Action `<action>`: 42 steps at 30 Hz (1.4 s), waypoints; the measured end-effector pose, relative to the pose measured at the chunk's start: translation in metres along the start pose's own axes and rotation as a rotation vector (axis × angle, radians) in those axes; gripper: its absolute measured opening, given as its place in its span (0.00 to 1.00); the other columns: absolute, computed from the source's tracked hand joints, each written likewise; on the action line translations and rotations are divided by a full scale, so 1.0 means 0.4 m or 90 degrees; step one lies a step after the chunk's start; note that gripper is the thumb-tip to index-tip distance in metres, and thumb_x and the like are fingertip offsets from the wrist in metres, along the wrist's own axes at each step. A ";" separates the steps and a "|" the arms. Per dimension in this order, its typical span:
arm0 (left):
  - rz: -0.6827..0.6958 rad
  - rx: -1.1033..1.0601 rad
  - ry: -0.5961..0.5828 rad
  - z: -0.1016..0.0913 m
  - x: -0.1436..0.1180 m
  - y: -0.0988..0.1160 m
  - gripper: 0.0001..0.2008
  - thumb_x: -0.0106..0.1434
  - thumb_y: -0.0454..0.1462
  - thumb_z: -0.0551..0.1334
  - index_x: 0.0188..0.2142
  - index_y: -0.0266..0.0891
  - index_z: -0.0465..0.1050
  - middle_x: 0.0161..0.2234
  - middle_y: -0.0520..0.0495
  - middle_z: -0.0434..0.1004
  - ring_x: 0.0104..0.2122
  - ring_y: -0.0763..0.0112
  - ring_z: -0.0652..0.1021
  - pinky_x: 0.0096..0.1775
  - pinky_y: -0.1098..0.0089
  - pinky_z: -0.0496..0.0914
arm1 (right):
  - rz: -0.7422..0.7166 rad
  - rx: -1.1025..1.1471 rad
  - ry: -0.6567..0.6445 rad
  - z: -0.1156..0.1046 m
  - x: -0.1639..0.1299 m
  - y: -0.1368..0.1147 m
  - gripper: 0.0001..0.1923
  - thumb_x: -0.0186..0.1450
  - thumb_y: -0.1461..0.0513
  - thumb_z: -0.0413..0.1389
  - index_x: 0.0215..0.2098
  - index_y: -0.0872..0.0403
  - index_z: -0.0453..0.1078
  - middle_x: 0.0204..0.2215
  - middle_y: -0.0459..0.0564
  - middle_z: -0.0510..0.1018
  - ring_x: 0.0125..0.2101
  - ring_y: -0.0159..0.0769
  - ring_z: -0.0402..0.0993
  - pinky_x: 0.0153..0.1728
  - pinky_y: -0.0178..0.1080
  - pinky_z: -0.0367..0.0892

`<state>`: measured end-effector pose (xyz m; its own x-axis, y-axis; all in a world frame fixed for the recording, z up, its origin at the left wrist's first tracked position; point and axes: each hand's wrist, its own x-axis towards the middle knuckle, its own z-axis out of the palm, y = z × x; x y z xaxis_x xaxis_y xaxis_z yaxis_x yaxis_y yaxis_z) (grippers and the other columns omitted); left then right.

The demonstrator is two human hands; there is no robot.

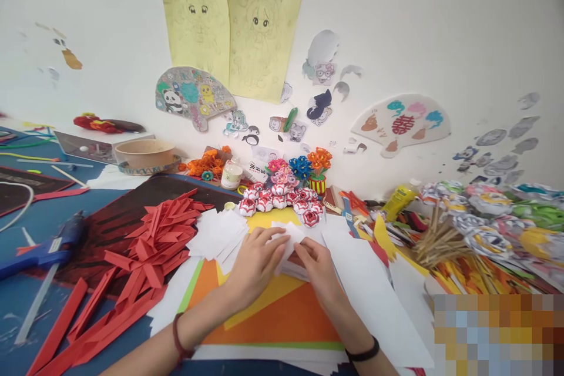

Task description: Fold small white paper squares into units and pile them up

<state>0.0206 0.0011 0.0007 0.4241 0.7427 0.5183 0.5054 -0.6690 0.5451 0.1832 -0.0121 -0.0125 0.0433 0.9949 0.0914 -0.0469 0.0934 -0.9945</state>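
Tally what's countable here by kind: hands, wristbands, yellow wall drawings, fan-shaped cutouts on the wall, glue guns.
Hands: 2, left hand and right hand, both on a white paper
Wristbands: 2, red band, black band
Yellow drawings: 2
Fan cutouts: 2, panda fan, pale fan
Glue guns: 1, blue glue gun
Total: 9

Matt white paper square (288, 241) lies on smooth matt orange card sheets (282, 320).

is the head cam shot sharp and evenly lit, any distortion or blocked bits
Head view: soft, even light, no glare on the white wall; both hands and the small white paper piece are fairly sharp; wide-angle bending curves the edges; a pixelated mosaic block covers the lower right corner.
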 end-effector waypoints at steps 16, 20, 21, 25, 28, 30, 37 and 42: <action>-0.252 -0.193 0.022 -0.011 0.009 -0.020 0.14 0.60 0.45 0.57 0.31 0.37 0.75 0.26 0.50 0.74 0.26 0.71 0.69 0.30 0.72 0.60 | -0.032 -0.069 -0.018 -0.006 -0.004 -0.021 0.14 0.59 0.54 0.58 0.26 0.57 0.70 0.25 0.49 0.76 0.28 0.38 0.76 0.33 0.40 0.73; -0.256 -0.197 0.020 -0.008 0.003 -0.023 0.15 0.60 0.46 0.57 0.32 0.38 0.76 0.27 0.50 0.75 0.25 0.71 0.68 0.29 0.72 0.60 | -0.044 -0.074 -0.029 -0.007 -0.007 -0.028 0.15 0.60 0.54 0.58 0.23 0.57 0.69 0.21 0.48 0.74 0.26 0.37 0.75 0.31 0.38 0.73; -0.258 -0.200 0.020 -0.007 0.003 -0.024 0.15 0.60 0.46 0.57 0.32 0.38 0.76 0.26 0.50 0.75 0.25 0.71 0.68 0.29 0.72 0.60 | -0.044 -0.071 -0.033 -0.008 -0.007 -0.029 0.15 0.60 0.54 0.58 0.23 0.58 0.69 0.21 0.48 0.74 0.26 0.37 0.75 0.31 0.38 0.73; -0.262 -0.198 0.028 -0.005 0.003 -0.024 0.15 0.59 0.46 0.58 0.30 0.37 0.75 0.24 0.50 0.73 0.24 0.72 0.67 0.28 0.73 0.59 | -0.049 -0.068 -0.044 -0.009 -0.007 -0.027 0.16 0.60 0.53 0.57 0.23 0.58 0.70 0.21 0.48 0.75 0.26 0.37 0.75 0.31 0.38 0.73; -0.254 -0.196 0.041 -0.005 0.004 -0.022 0.15 0.59 0.46 0.58 0.30 0.37 0.75 0.24 0.50 0.73 0.24 0.72 0.67 0.28 0.73 0.59 | -0.055 -0.070 -0.049 -0.011 -0.005 -0.024 0.17 0.59 0.52 0.57 0.23 0.57 0.70 0.21 0.49 0.76 0.26 0.38 0.75 0.31 0.38 0.72; -0.249 -0.199 0.043 -0.006 0.006 -0.022 0.14 0.59 0.45 0.59 0.30 0.37 0.75 0.24 0.51 0.73 0.24 0.73 0.67 0.28 0.73 0.59 | -0.054 -0.075 -0.045 -0.012 -0.006 -0.026 0.17 0.59 0.52 0.58 0.23 0.57 0.71 0.21 0.49 0.76 0.25 0.38 0.75 0.30 0.38 0.72; -0.209 -0.294 -0.073 -0.034 0.022 -0.016 0.16 0.60 0.47 0.57 0.28 0.36 0.72 0.24 0.51 0.71 0.25 0.73 0.68 0.27 0.74 0.58 | -0.038 -0.090 -0.045 -0.017 -0.012 -0.040 0.17 0.57 0.52 0.59 0.20 0.57 0.69 0.18 0.48 0.75 0.20 0.35 0.73 0.24 0.35 0.68; -0.217 -0.395 -0.098 -0.047 0.025 -0.017 0.15 0.61 0.46 0.56 0.27 0.37 0.64 0.20 0.56 0.63 0.21 0.77 0.64 0.24 0.75 0.56 | 0.001 -0.064 -0.088 -0.016 -0.020 -0.045 0.17 0.56 0.53 0.60 0.18 0.58 0.68 0.13 0.46 0.71 0.15 0.30 0.67 0.18 0.32 0.62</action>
<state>0.0074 0.0125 0.0146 0.4427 0.8786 0.1789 0.1276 -0.2592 0.9573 0.1901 -0.0222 0.0045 -0.0951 0.9915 0.0886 0.0539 0.0940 -0.9941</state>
